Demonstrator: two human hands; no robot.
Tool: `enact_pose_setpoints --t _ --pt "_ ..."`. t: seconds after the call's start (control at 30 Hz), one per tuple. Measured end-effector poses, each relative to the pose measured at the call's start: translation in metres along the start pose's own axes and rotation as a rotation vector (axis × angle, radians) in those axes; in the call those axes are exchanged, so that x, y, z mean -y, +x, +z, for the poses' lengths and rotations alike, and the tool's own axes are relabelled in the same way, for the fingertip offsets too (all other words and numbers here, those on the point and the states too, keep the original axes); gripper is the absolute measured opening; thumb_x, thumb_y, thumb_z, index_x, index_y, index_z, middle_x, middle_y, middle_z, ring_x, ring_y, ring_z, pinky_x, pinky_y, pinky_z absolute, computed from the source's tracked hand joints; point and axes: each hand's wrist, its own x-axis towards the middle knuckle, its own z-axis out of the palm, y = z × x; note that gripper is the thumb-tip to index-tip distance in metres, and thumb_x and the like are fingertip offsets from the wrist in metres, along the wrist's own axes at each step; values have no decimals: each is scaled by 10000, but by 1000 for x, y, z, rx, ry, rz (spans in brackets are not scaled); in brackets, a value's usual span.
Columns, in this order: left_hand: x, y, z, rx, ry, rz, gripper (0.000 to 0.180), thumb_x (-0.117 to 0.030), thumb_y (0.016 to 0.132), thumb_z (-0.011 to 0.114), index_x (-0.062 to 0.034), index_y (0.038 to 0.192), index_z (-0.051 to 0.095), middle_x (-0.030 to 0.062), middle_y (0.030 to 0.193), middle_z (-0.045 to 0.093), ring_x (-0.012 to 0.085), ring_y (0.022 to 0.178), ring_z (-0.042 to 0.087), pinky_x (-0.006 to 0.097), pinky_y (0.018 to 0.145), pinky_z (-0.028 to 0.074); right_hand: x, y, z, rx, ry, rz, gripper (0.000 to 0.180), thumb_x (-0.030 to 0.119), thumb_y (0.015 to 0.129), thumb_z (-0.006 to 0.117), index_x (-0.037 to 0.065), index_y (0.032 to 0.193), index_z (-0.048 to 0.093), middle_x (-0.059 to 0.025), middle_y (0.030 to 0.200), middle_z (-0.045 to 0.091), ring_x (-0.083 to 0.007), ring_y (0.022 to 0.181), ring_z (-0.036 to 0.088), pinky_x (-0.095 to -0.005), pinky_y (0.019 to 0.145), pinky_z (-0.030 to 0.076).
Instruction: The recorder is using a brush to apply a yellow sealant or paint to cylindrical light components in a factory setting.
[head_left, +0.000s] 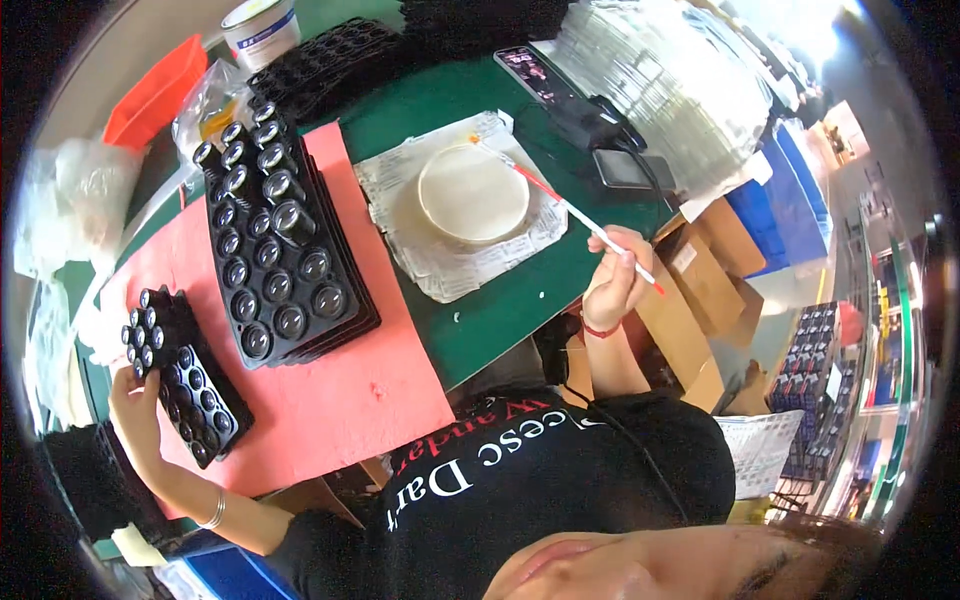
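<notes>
The fingers of the right hand pinch a slim white stick with red parts, thumb and forefinger closed on it near its lower end. From there the stick slants up and to the left, reaching over a round, pale dish to an orange spot at the far rim; I cannot tell whether its tip touches the rim or stops just above it. A red band circles this wrist.

The left hand is at the outer side of a small black tray, its thumb and fingers bent against the upper end, where black cylinders stand in a cluster. Shiny-topped round pieces fill the rest of that tray, which lies tilted on a pink sheet. Bangles ring the left wrist.

Between the hands, a larger black tray rests on the sheet atop a stack, full of similar pieces; those in its far rows stand higher. The dish sits on printed paper on the green worktop. Farther out are a white tub, an orange-red bin, a phone and stacked clear trays.
</notes>
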Motion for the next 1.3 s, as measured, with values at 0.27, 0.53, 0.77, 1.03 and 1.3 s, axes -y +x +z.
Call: enact_pose_setpoints --t 0.27,0.53,0.77,1.03,1.3 --pt "-14 -6 -5 -38 42 -27 207 -160 750 617 23 834 567 100 664 576 155 602 529 290 592 409 1 1 4 -34 41 5 228 149 875 368 -32 913 500 -148 848 526 -184 678 502 -273 602 417" --pt "-25 -15 -12 -77 237 -83 275 -269 720 625 -5 793 598 140 702 591 268 660 582 332 615 430 0 -2 8 -82 48 27 268 201 887 365 -32 897 497 -151 827 538 -195 678 508 -282 611 422" --pt "-24 -16 -6 -122 97 -95 246 -218 696 657 11 771 603 110 657 598 169 576 570 289 547 421 2 -2 4 -66 24 30 252 155 875 349 -48 894 497 -152 812 535 -202 675 502 -287 596 398" --pt "-24 -14 -3 -148 31 -78 252 -214 688 668 19 759 603 97 642 596 146 546 537 275 525 410 4 -1 8 -92 -3 22 258 164 876 355 -48 877 501 -152 785 540 -197 662 508 -275 593 398" --pt "-22 -16 -5 -102 -51 -44 249 -173 705 661 62 709 581 91 599 582 117 523 526 252 517 402 4 0 8 -83 3 33 265 189 881 360 -35 863 501 -138 767 540 -185 655 502 -270 588 393"
